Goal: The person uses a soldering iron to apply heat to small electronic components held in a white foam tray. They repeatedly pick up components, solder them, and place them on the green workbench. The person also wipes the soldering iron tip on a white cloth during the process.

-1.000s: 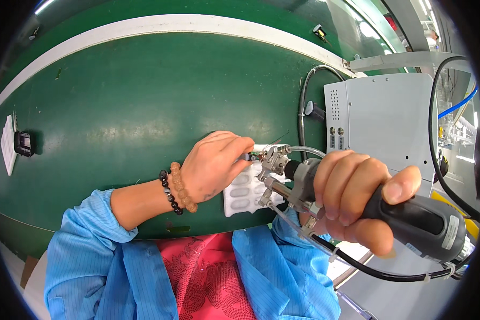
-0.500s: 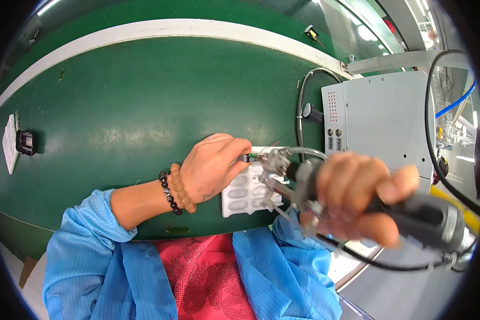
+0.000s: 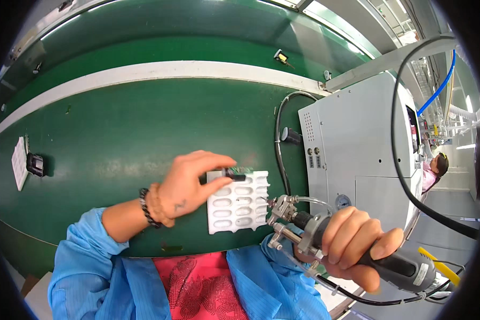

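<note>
My left hand (image 3: 189,180) pinches a small black part with a green circuit board (image 3: 237,175) between thumb and fingers, just over the far edge of a white moulded tray (image 3: 212,221). Oval pockets run in rows across that tray. Wrapped around the grip of a black powered screwdriver (image 3: 402,269) is my right hand (image 3: 357,242). The screwdriver's metal nozzle (image 3: 284,209), with a clear hose joined to it, points left at the tray's right edge, apart from the circuit board. Fine detail of the board is too small to make out.
A grey metal cabinet (image 3: 352,138) stands to the right, with a black cable (image 3: 278,144) and a small dark cylinder (image 3: 290,135) beside it. At far left are a black housing (image 3: 36,164) and a white tray (image 3: 19,160). Another person (image 3: 433,170) appears far right.
The screwdriver's nozzle has moved off the circuit board, toward me. My left hand still holds the part, its board now more exposed. The whole view has shifted, with the bench appearing lower.
</note>
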A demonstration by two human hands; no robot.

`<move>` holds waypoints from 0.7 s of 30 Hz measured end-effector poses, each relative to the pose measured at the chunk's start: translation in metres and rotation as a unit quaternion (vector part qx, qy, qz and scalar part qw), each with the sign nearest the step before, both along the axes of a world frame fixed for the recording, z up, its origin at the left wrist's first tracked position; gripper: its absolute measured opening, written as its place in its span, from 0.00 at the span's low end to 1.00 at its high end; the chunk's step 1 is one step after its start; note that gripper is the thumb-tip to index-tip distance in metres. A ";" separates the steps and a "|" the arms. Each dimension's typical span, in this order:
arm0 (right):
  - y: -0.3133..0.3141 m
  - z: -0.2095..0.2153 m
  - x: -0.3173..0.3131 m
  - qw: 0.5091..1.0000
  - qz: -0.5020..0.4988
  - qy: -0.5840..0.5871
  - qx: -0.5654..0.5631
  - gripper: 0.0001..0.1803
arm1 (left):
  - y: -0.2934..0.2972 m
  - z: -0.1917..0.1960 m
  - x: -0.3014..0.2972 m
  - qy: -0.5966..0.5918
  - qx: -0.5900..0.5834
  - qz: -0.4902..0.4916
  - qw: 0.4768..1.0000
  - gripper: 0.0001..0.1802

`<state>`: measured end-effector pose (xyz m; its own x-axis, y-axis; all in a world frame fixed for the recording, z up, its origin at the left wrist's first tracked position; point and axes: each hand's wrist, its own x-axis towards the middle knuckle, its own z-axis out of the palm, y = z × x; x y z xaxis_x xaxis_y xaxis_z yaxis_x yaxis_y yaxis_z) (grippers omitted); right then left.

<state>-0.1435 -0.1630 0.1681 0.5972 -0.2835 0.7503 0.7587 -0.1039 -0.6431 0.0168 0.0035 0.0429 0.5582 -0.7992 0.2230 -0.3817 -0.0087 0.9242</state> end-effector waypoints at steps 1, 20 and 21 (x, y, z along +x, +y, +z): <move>-0.001 -0.003 0.000 1.000 0.002 -0.003 0.007 0.23 | 0.001 0.003 0.012 0.040 0.017 -0.003 0.999 0.15; -0.028 -0.004 0.003 0.998 0.037 0.052 0.005 0.18 | -0.269 -0.060 0.215 -0.351 0.031 -0.097 0.931 0.18; -0.027 -0.006 0.002 0.999 0.027 0.046 0.008 0.18 | -0.273 -0.061 0.221 -0.356 0.037 -0.097 0.929 0.17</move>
